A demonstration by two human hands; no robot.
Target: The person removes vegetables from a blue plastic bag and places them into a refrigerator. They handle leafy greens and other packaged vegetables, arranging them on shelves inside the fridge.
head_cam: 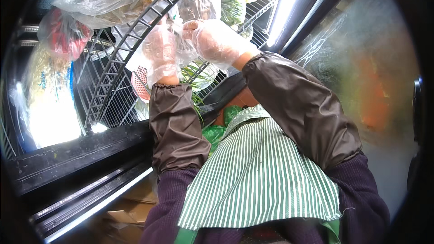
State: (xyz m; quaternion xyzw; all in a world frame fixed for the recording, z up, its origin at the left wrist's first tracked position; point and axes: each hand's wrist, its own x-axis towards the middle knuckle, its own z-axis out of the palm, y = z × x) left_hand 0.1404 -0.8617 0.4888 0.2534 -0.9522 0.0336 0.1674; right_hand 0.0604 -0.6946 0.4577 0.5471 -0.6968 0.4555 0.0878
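Both my hands wear clear plastic gloves and are raised at a black wire shelf point(118, 52) in a lit display cooler. My right hand point(210, 40) has its fingers curled on the gathered part of a clear plastic bag point(184, 49). Close beside it, my left hand point(161, 45) reaches up to the same bags; its fingertips are hidden, so its grip cannot be told. A bag of green vegetables point(232, 3) lies behind my right hand. Below the hands are a red perforated basket point(140, 83) and long green leaves point(196, 78).
Large clear bags point(112, 0) crowd the shelf's upper left, with a bag of red produce point(67, 35) below them. A fogged glass door point(356, 84) stands at the right, beside a bright light tube point(290, 3). Cardboard boxes point(135, 206) and green plastic bags point(214, 134) are lower down.
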